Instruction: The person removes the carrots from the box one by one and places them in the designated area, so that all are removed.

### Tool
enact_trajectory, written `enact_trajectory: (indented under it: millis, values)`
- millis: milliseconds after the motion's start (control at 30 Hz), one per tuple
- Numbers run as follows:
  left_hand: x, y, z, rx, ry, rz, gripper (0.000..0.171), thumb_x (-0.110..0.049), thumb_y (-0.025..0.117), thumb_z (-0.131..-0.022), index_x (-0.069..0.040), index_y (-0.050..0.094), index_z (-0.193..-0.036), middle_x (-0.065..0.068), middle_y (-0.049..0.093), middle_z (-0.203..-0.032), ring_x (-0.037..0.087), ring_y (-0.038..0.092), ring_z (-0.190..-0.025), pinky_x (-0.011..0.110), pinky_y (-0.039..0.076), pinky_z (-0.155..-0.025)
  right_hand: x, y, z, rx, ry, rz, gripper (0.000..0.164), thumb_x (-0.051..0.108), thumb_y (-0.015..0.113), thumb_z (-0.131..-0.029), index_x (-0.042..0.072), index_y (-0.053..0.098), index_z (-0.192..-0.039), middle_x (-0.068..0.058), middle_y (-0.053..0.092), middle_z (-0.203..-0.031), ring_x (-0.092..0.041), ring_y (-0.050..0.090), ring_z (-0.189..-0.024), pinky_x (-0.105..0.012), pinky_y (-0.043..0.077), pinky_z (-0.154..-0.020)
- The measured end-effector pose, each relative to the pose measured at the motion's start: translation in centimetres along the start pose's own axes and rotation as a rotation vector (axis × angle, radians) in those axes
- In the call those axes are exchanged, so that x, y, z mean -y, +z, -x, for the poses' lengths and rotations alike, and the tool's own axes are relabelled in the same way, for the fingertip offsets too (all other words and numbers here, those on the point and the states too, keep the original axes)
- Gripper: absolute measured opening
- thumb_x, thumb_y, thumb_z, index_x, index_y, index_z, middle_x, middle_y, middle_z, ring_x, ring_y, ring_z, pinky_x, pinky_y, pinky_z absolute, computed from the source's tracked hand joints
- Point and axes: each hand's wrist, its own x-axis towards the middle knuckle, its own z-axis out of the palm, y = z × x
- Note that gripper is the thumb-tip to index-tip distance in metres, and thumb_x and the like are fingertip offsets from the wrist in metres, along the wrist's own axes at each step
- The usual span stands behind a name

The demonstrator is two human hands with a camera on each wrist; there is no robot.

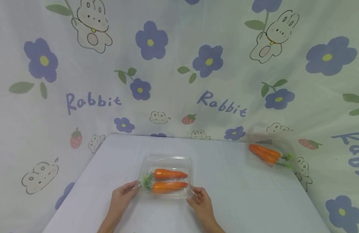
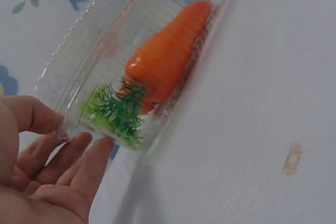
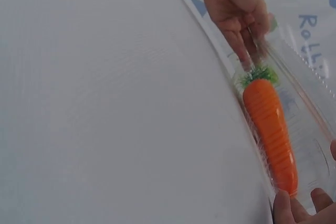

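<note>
Two carrots are glowing bright orange, reddening toward their tips, while their leafy tops are mixing dark green with yellow-green. The container around them is showing clear and colourless, with ridged lines. The tabletop is appearing plain white, a small brown mark staining it. The pale backdrop cloth is carrying violet-blue flowers with yellow centres, green leaves, red strawberries, dark-outlined white rabbits and violet-blue "Rabbit" lettering. At the right, green-topped orange carrots are showing through another clear container; a streak there is looking dark grey, though blur leaves that uncertain.
</note>
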Motion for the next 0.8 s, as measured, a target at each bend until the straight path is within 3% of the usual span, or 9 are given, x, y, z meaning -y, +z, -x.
enact_trajectory:
  millis: [233, 467, 667, 800]
  values:
    - [0.0, -0.2, 0.0, -0.016, 0.004, -0.050, 0.040, -0.028, 0.074, -0.086, -0.006, 0.066, -0.119, 0.009, 0.066, -0.122, 0.023, 0.060, -0.111, 0.021, 0.051, -0.082, -0.4, 0.5, -0.1, -0.106, 0.064, 0.043, 0.042, 0.004, 0.073, -0.085, 0.001, 0.055, -0.123, -0.018, 0.055, -0.132, -0.029, 0.059, -0.113, -0.029, 0.055, -0.079]
    - [-0.4, 0.0, -0.2, -0.031, 0.026, -0.020, 0.035, -0.022, 0.075, -0.086, -0.003, 0.068, -0.114, 0.010, 0.067, -0.118, 0.020, 0.063, -0.105, 0.021, 0.051, -0.080, -0.7, 0.8, -0.2, -0.157, 0.073, 0.068, 0.036, 0.006, 0.071, -0.086, 0.001, 0.058, -0.118, -0.018, 0.057, -0.129, -0.027, 0.062, -0.108, -0.028, 0.055, -0.078]
    - [-0.9, 0.6, 0.0, 0.001, -0.015, 0.003, 0.034, -0.017, 0.075, -0.085, -0.003, 0.068, -0.115, 0.010, 0.069, -0.111, 0.020, 0.065, -0.099, 0.025, 0.054, -0.078, -0.9, 1.2, 0.2, -0.095, 0.029, 0.228, 0.014, 0.017, 0.067, -0.092, 0.004, 0.067, -0.098, -0.021, 0.051, -0.135, -0.024, 0.058, -0.106, -0.026, 0.053, -0.076]
    - [-1.6, 0.7, -0.2, -0.029, 0.004, 0.017, 0.035, -0.012, 0.071, -0.086, 0.002, 0.064, -0.118, 0.015, 0.069, -0.108, 0.023, 0.067, -0.096, 0.025, 0.055, -0.076, -0.4, 0.8, -0.5, -0.062, 0.047, 0.263, 0.009, 0.011, 0.067, -0.090, 0.002, 0.067, -0.092, -0.015, 0.062, -0.114, -0.018, 0.061, -0.088, -0.026, 0.054, -0.069]
